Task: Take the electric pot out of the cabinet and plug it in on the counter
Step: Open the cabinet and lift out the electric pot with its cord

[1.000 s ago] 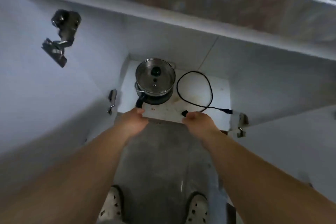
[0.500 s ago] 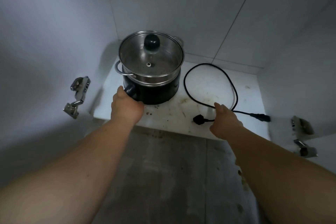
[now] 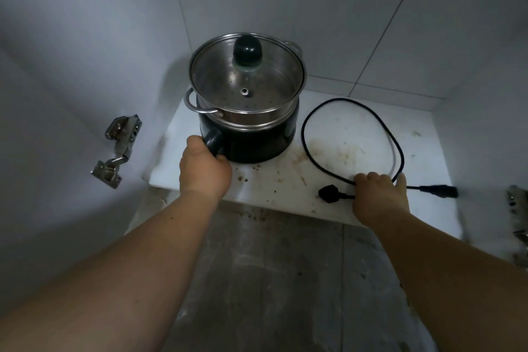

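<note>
Head view, looking down into the open cabinet: I note the electric pot (image 3: 247, 111) standing on the stained white cabinet shelf (image 3: 357, 137), toward its left rear corner, with the glass lid (image 3: 246, 77) seated on top and its dark knob upright. My left hand (image 3: 204, 170) is closed around the pot's dark side handle (image 3: 213, 140). My right hand (image 3: 380, 194) is curled over the black power cord (image 3: 314, 157) where the loop crosses near the shelf's front edge; the fingers appear to be closing on it, though I cannot confirm a firm grip. The wall plug (image 3: 328, 193) lies just left of that hand, and the appliance connector (image 3: 440, 190) lies to its right, detached from the pot. A door hinge (image 3: 120, 148) is visible on the left panel. Assessment: the retrieval step is in hand, with nothing lifted yet. The next move calls for raising the pot level so the lid does not slide, and gathering the cord so neither end drags or snags on the shelf edge.
</note>
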